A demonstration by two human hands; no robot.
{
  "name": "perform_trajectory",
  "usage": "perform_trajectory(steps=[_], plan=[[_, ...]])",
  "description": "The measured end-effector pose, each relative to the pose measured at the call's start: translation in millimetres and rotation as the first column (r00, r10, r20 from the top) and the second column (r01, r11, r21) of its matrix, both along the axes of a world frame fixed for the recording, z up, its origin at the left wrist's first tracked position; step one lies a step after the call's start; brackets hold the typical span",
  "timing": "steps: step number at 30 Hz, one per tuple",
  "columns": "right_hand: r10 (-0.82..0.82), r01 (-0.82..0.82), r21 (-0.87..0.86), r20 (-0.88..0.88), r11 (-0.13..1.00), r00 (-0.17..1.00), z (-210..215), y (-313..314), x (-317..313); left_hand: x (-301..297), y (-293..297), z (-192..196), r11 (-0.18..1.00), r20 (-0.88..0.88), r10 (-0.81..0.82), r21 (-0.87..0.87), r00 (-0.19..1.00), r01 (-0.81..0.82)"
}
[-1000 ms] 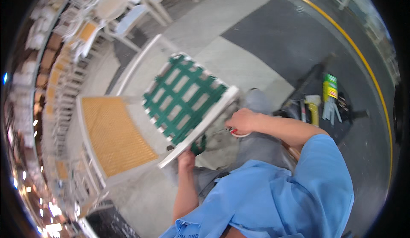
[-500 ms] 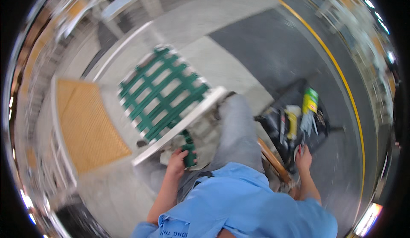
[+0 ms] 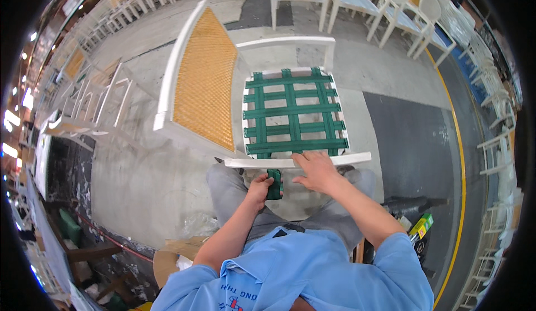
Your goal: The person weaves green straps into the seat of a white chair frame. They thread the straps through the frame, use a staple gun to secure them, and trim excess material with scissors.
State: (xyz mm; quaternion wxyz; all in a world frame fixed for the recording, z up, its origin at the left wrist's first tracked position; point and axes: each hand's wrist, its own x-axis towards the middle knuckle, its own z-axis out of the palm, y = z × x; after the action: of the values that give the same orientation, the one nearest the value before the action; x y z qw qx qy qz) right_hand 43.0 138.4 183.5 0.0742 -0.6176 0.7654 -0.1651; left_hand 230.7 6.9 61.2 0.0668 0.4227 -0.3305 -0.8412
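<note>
A white armchair (image 3: 357, 157) stands in front of me. Dark green straps (image 3: 293, 111) are woven crosswise over its seat frame, and a tan woven cane panel (image 3: 204, 82) fills its backrest. Below the near armrest, my left hand (image 3: 260, 191) is closed on a folded bundle of green webbing (image 3: 274, 185). My right hand (image 3: 319, 172) lies over the near armrest, fingers stretched across it and thumb apart, with nothing seen in it. Both hands are between my knees and the seat.
At my lower right a yellow-and-green package (image 3: 421, 226) lies among dark items. Rows of white chairs (image 3: 349, 1) stand at the back and right. More chair frames (image 3: 100, 101) are on the left. A yellow floor line (image 3: 459, 160) curves down the right.
My right hand has come from the dark tool bag on the right to the armrest, without the red-and-white item. My view has turned rightward; my left hand still holds the webbing.
</note>
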Motion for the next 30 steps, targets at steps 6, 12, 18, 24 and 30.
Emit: perform_trajectory(steps=[6, 12, 18, 24, 30], plan=[[0.03, -0.036, 0.094, 0.057, 0.995, 0.998, -16.7, -31.5, -2.0, 3.2, -17.3, -16.0, 0.997, -0.061, 0.07, 0.017, 0.996, -0.07], [0.067, -0.1, 0.186, 0.175, 0.977, 0.982, -4.5, -40.2, 2.4, -44.6, -55.6, -40.2, 0.995, -0.189, 0.076, -0.046, 0.979, -0.086], [0.059, -0.205, 0.293, 0.44, 0.934, 0.896, 15.6, -48.5, -15.5, -90.3, -80.4, -48.3, 0.981, -0.119, 0.171, 0.112, 0.978, -0.158], [-0.244, 0.028, 0.279, 0.782, 0.96, 0.573, -36.3, -119.5, -78.7, -117.6, -100.8, -49.3, 0.855, -0.151, 0.376, 0.436, 0.914, -0.28], [-0.351, 0.156, 0.51, 0.31, 0.846, 0.884, -131.9, -211.3, -118.9, -131.7, -116.0, -60.4, 0.784, -0.234, 0.392, 0.591, 0.89, -0.19]])
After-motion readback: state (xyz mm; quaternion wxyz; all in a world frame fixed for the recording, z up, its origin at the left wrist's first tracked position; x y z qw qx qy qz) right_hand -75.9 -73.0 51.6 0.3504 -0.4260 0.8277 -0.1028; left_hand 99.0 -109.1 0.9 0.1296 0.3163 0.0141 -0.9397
